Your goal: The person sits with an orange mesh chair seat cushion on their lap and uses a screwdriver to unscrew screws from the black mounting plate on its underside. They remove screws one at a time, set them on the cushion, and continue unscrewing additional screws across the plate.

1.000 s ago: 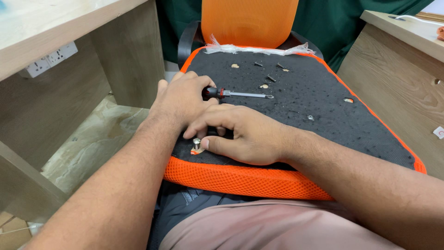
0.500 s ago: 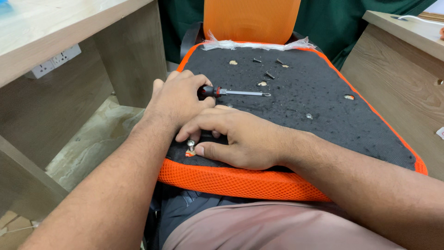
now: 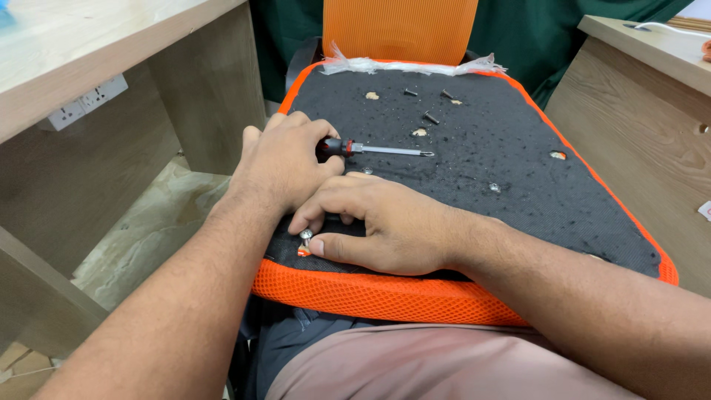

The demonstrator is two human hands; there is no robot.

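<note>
Orange-rimmed black seat (image 3: 518, 159); red-black screwdriver (image 3: 370, 148); silver screw (image 3: 305, 235).

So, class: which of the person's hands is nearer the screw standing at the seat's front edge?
Right. The right hand pinches the screw between thumb and finger; the left hand lies further back, on the screwdriver handle.

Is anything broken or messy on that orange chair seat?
Yes. The black seat underside is speckled with dark crumbs, loose screws lie scattered near the top edge, and torn plastic wrap sticks out raggedly there.

Wooden desks (image 3: 185, 96) flank the chair seat (image 3: 518, 185) closely on both sides. Loose screws (image 3: 429, 117) and a screwdriver (image 3: 385, 150) clutter its far half; the right portion lies open.
</note>
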